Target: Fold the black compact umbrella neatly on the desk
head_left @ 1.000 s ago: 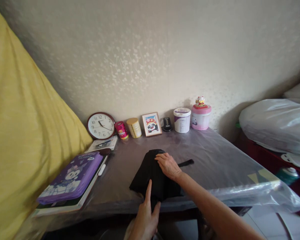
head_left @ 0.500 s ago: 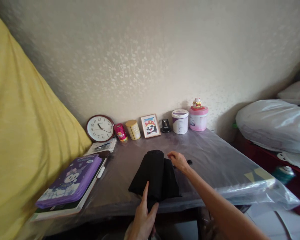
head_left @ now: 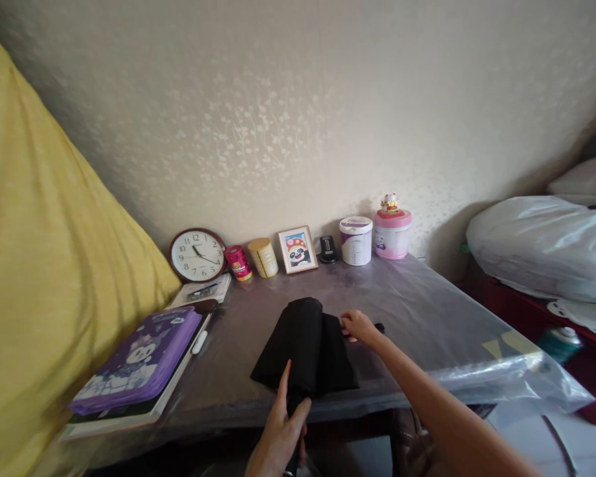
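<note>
A black folded umbrella [head_left: 305, 344] lies on the plastic-covered table [head_left: 417, 311], its handle end over the near edge. My left hand [head_left: 281, 430] grips that handle end from below, forefinger stretched up along the black cloth. Just right of the canopy, my right hand [head_left: 357, 326] is closed in a pinch on the umbrella's thin black strap [head_left: 378, 326], whose tip pokes out beyond the fingers.
Along the wall stand a round clock [head_left: 197, 254], a red tin [head_left: 238, 262], a yellow tin [head_left: 263, 257], a panda picture frame [head_left: 298, 249], a white tub [head_left: 355, 240] and a pink tub [head_left: 392, 233]. A purple case [head_left: 139, 361] on books lies left. A yellow curtain [head_left: 40, 278] hangs left; plastic-wrapped bedding [head_left: 541, 245] lies right.
My right hand lifted off the top of the black cloth and moved right to the strap, closing on it. My left hand stayed at the handle end.
</note>
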Demonstrator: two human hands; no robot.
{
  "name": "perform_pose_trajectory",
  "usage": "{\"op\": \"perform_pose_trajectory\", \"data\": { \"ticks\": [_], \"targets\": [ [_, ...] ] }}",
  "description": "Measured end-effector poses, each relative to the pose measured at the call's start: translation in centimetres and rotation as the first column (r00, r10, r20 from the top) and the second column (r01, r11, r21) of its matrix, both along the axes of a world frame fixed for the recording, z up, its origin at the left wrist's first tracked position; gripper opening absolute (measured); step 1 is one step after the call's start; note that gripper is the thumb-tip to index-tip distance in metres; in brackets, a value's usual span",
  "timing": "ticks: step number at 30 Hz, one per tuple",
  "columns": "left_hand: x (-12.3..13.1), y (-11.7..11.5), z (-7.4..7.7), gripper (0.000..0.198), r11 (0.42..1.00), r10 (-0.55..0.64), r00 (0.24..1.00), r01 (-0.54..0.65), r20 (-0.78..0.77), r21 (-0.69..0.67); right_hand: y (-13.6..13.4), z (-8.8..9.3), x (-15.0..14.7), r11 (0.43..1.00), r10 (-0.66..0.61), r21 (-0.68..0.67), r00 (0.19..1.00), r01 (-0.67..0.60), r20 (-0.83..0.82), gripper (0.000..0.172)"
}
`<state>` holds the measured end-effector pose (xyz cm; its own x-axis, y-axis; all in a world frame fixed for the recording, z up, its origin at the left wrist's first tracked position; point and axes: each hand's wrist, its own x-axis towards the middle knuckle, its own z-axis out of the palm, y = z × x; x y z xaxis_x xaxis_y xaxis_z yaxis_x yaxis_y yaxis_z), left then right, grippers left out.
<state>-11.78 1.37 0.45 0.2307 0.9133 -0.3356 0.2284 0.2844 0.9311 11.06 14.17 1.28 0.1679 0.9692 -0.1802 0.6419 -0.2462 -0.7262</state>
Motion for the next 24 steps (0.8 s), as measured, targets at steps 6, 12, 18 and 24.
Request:
{"op": "perform_pose_trajectory", "data": {
  "ticks": [6, 12, 18, 24],
  "targets": [
    [-0.2, 0.1, -0.2, 0.078, 1.000, -0.014, 1.000, 0.014, 0.008, 0.002, -0.2, 0.6, -1.2, 0.998, -0.020, -0.061, 0.996, 0.014, -0.085, 0.018],
    [-0.2, 0.1, -0.7, 0.079, 0.999, -0.023, 1.000, 0.023, 0.021, 0.025, -0.9, 1.1, -0.6, 0.998, 0.007, -0.070, 0.999, -0.004, 0.040, 0.018],
    [-0.2, 0.1, -0.6, 0.079, 1.000, -0.016, 1.000, 0.016, 0.008, 0.006, -0.9, 0.7, -0.4, 0.995, 0.026, -0.101, 0.999, -0.022, 0.045, 0.020],
    [-0.3, 0.1, -1.2, 0.076, 0.999, -0.003, 1.000, 0.002, 0.029, 0.033, -0.9, 0.6, -1.7, 0.978, 0.041, -0.197, 0.986, -0.073, -0.159, 0.017]
  ]
}}
